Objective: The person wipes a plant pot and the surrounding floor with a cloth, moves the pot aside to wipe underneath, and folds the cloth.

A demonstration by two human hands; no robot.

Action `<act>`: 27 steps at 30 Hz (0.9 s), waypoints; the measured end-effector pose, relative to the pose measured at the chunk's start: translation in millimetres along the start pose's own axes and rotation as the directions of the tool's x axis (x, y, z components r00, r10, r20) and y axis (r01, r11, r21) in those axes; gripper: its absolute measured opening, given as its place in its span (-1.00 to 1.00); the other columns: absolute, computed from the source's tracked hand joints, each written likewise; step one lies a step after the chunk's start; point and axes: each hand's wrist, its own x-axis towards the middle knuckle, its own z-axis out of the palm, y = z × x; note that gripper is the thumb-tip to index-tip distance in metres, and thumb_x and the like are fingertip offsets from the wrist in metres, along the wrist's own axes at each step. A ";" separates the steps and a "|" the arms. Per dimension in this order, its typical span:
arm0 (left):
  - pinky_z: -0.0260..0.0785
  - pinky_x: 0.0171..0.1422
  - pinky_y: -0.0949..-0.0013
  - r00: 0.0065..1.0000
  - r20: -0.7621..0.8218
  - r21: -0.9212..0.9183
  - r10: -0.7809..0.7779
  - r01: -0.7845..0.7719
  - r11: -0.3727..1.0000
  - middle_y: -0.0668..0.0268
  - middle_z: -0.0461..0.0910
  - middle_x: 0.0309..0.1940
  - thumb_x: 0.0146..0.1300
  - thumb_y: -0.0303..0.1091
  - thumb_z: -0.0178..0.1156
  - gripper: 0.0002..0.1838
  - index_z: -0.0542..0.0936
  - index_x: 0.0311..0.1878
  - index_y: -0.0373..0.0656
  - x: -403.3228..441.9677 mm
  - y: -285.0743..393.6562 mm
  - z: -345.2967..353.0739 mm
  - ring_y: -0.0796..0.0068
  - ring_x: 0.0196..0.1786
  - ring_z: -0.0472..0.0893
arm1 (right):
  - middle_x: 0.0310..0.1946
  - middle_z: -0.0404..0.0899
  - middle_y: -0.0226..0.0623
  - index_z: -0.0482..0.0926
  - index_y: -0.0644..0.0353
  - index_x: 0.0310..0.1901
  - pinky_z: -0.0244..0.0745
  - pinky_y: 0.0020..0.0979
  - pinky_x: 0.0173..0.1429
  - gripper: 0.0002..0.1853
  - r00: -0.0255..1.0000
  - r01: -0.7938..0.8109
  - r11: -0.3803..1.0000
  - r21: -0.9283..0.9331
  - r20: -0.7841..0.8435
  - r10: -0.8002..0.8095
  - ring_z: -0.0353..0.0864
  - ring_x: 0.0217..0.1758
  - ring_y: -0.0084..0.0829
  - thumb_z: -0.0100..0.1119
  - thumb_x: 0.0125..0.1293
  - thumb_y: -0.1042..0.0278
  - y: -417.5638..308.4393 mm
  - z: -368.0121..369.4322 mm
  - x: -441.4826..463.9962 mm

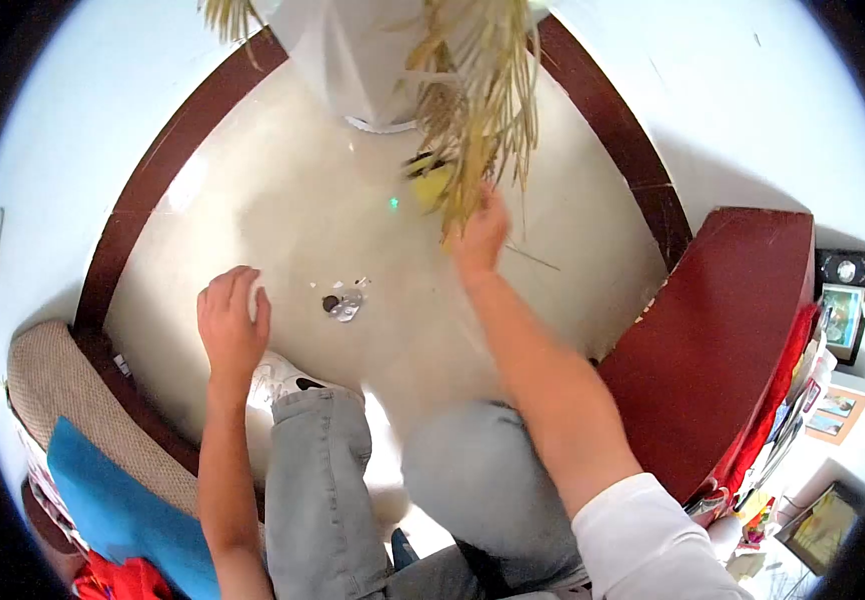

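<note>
My right hand (481, 232) is closed around the lower end of the dry, yellowish fronds (498, 110) that hang down at the top centre. Just left of it, partly behind the fronds, is a yellow and black object (430, 184) on the floor. My left hand (233, 318) hovers over the floor at the left, its fingers apart and holding nothing. Between and below the hands lies a small shiny crumpled piece (347, 306) with a dark round bit (330, 303) and a few white scraps beside it.
A large white pot (348, 55) stands at the top. At the right is a dark red piece of furniture (703, 340); at the left, a beige cushioned seat (83, 380) with a blue cloth (123, 495). Dark skirting (608, 110) edges the pale floor. My jeans-clad legs are below.
</note>
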 end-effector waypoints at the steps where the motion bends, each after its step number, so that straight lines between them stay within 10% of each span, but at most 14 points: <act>1: 0.41 0.26 -0.06 0.994 0.039 0.044 -0.104 0.102 0.994 0.10 0.67 0.15 0.25 -0.35 0.33 -0.63 0.64 0.12 -0.19 -10.7 -20.4 9.7 0.09 0.18 0.64 | -0.07 0.71 -0.03 0.66 0.25 0.03 0.51 -0.13 0.20 -0.72 0.992 -0.001 1.000 -0.025 -0.127 -0.002 0.67 0.05 -0.05 0.09 0.31 0.49 -0.1 -9.7 18.5; 9: -0.02 0.69 -0.17 0.758 0.528 -0.007 -0.384 0.455 0.890 -0.11 0.28 0.55 0.36 -0.05 0.26 -0.27 0.37 0.50 -0.23 -58.5 -58.4 80.6 -0.06 0.63 0.21 | 0.33 0.56 -0.06 0.48 0.15 0.37 0.44 -0.17 0.41 -0.51 0.787 -0.539 0.575 -0.615 -0.124 0.605 0.56 0.38 -0.10 0.10 0.40 0.42 119.8 -160.6 83.6; 15: -0.04 0.70 -0.16 0.654 0.672 0.013 -0.349 0.460 0.888 -0.18 0.11 0.62 0.34 0.02 0.25 -0.17 0.27 0.56 -0.22 -34.0 -58.2 66.7 -0.05 0.69 0.08 | 0.30 0.59 -0.19 0.47 0.07 0.35 0.46 -0.21 0.34 -0.45 0.861 -0.323 0.464 -0.824 -0.053 0.505 0.58 0.32 -0.14 0.20 0.32 0.23 131.3 -164.5 88.4; 21: -0.05 0.71 -0.15 0.635 0.687 0.072 -0.354 0.424 0.903 -0.10 0.07 0.65 0.32 -0.03 0.26 -0.14 0.20 0.60 -0.14 -38.4 -58.3 66.5 0.01 0.71 0.05 | 0.05 0.72 -0.12 0.56 0.09 0.16 0.51 -0.14 0.20 -0.50 0.961 -0.128 0.805 -0.580 0.126 0.244 0.68 0.11 -0.02 0.28 0.15 0.22 108.3 -78.6 18.2; 27: 0.10 0.64 -0.18 0.680 0.631 0.098 -0.373 0.407 0.908 0.00 0.21 0.59 0.26 -0.18 0.29 -0.25 0.33 0.52 -0.10 -41.9 -58.1 67.4 0.06 0.63 0.22 | -0.05 0.69 -0.12 0.53 0.12 0.02 0.50 -0.14 0.18 -0.60 0.776 0.019 0.952 -0.304 0.606 0.178 0.65 0.05 -0.02 0.30 0.13 0.25 19.9 40.5 -62.8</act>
